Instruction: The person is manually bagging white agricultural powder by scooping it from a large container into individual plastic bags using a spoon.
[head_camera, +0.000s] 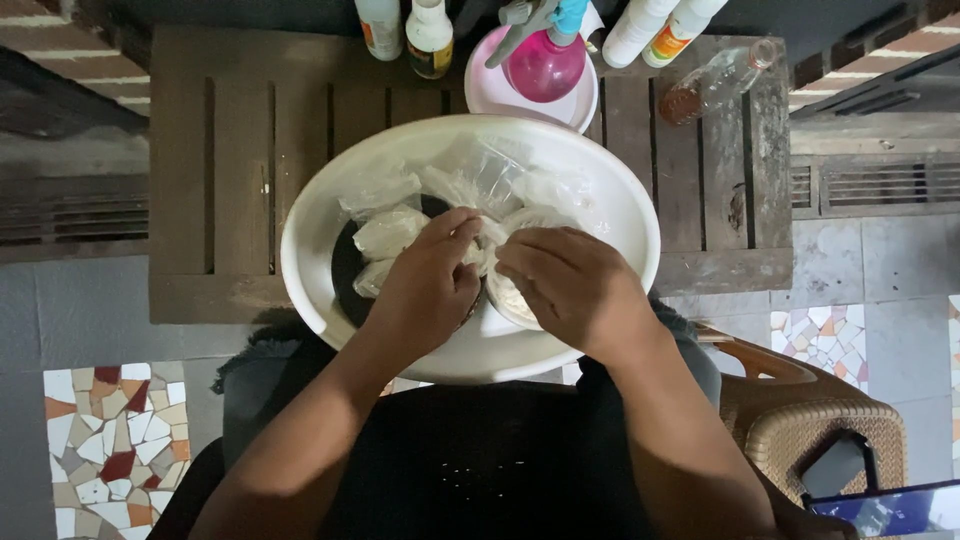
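Observation:
A wide white basin (620, 200) rests on a dark wooden table, holding several clear plastic bags (385, 232) of whitish stuff over a dark round object. My left hand (425, 290) and my right hand (575, 285) meet over the basin's middle. Both pinch the twisted neck of one small plastic bag (490, 238) between fingertips. The bag's body is mostly hidden under my right hand.
Behind the basin stand a pink spray bottle (545, 60) in a pink bowl, two white bottles (430, 38), tilted white tubes (660, 28) and a lying clear bottle (715, 85). A brown woven stool (820, 430) sits at my right. Mosaic floor tiles (110, 450) show below left.

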